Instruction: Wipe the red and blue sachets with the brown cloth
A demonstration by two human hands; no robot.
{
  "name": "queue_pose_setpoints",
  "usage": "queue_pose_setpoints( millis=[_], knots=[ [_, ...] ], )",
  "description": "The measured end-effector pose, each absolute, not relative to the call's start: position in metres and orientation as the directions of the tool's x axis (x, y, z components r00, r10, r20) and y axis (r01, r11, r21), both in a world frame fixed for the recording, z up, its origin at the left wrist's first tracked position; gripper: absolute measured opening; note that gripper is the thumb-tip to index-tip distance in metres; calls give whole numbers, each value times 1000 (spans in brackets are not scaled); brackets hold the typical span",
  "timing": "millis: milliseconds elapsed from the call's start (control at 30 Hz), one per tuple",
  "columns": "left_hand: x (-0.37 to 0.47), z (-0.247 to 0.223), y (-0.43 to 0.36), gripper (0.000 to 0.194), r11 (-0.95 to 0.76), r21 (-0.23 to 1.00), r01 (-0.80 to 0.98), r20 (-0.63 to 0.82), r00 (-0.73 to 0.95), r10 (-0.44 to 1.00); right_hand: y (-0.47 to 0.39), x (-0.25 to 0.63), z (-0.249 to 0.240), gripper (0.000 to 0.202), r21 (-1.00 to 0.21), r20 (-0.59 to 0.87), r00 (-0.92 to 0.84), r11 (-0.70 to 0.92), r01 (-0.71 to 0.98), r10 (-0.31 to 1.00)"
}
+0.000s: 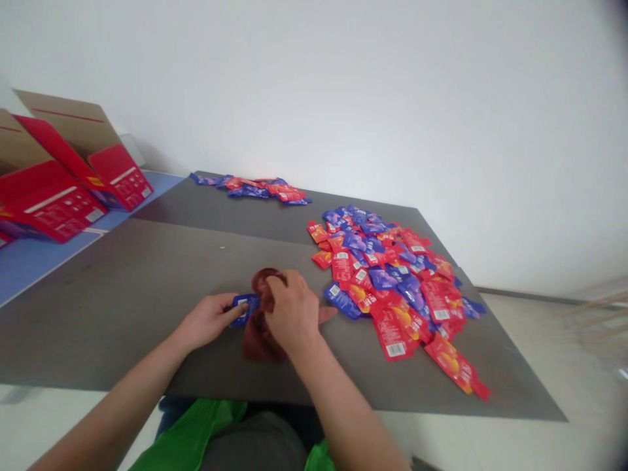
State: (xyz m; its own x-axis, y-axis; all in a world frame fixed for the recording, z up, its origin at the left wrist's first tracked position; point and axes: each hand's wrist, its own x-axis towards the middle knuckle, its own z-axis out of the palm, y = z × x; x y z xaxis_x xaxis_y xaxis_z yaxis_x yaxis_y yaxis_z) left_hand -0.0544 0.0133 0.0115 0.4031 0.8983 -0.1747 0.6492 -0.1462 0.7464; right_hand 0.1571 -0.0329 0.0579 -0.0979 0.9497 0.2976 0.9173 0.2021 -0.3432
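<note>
My left hand (210,319) is closed on the left end of a blue pouch (246,309), which lies low over the table. A dark red-brown cloth (262,340) is bunched in my right hand (293,307), whose fingers are closed around it. The cloth meets the right end of the blue pouch and covers part of it. A pale reddish tip (327,314) sticks out to the right of my right hand; I cannot tell whether it belongs to the cloth.
A large heap of red and blue pouches (385,261) lies to the right, with one red pouch (454,362) near the front edge. A smaller pile of pouches (260,188) sits at the back. Open red cartons (120,176) stand at the left on a blue surface (29,261). A white wall rises behind.
</note>
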Motion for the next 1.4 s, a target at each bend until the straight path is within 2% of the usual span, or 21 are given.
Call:
queue_pose_setpoints(
  millis=[67, 133, 200, 300, 400, 467, 533, 600, 667, 733, 800, 867, 967, 1067, 1133, 1200, 1300, 1400],
  knots=[
    [-55, 11, 15, 28, -150, 747, 648, -151, 385, 911, -44, 132, 55, 17, -365, 314, -241, 351, 862, 918],
    [-52, 13, 15, 26, -175, 729, 662, -132, 386, 913, -46, 120, 45, 14, -387, 254, -258, 342, 856, 932],
    [-48, 17, 14, 30, -200, 689, 696, -135, 394, 909, -39, 128, 34, 14, -376, 156, -171, 219, 900, 973],
    [-45, 20, 12, 42, -192, 666, 721, -155, 386, 909, -23, 164, 30, 19, -291, 45, 14, -1, 957, 999],
    [-49, 16, 11, 42, -191, 703, 685, -150, 405, 902, -20, 184, 42, 21, -265, 79, 101, -76, 961, 992],
    [-52, 12, 13, 38, -194, 729, 656, -143, 423, 895, -28, 173, 50, 19, -308, 167, 26, 27, 951, 986],
    [-54, 10, 15, 33, -191, 744, 641, -146, 433, 889, -38, 152, 50, 17, -347, 226, -133, 207, 915, 965],
    [-52, 11, 16, 29, -204, 729, 653, -137, 431, 892, -42, 135, 44, 15, -367, 201, -240, 301, 880, 950],
    [-49, 14, 14, 31, -223, 684, 694, -121, 410, 904, -40, 136, 35, 15, -365, 138, -204, 241, 899, 969],
    [-45, 18, 12, 37, -230, 646, 728, -113, 389, 914, -33, 152, 30, 18, -325, 82, -67, 91, 941, 994],
    [-44, 21, 10, 42, -221, 640, 736, -118, 378, 918, -27, 171, 34, 20, -268, 45, 44, -31, 963, 998],
    [-46, 20, 9, 42, -207, 661, 721, -124, 377, 918, -26, 179, 43, 20, -254, 66, 78, -59, 965, 995],
    [-49, 18, 11, 35, -188, 723, 664, -141, 409, 901, -37, 158, 54, 17, -316, 166, -59, 110, 942, 984],
    [-49, 17, 13, 28, -188, 729, 658, -156, 427, 891, -46, 129, 46, 16, -371, 145, -211, 251, 894, 967],
    [-47, 17, 13, 31, -215, 676, 705, -138, 408, 902, -45, 130, 36, 17, -374, 102, -165, 192, 907, 981],
    [-46, 18, 12, 38, -242, 633, 735, -119, 401, 908, -40, 148, 29, 18, -336, 70, -49, 70, 939, 996],
    [-48, 16, 11, 44, -246, 632, 735, -111, 400, 910, -33, 180, 32, 18, -256, 39, 92, -79, 963, 995],
    [-52, 13, 13, 43, -239, 655, 717, -109, 403, 909, -37, 180, 44, 15, -295, 104, 83, -49, 954, 991]
  ],
)
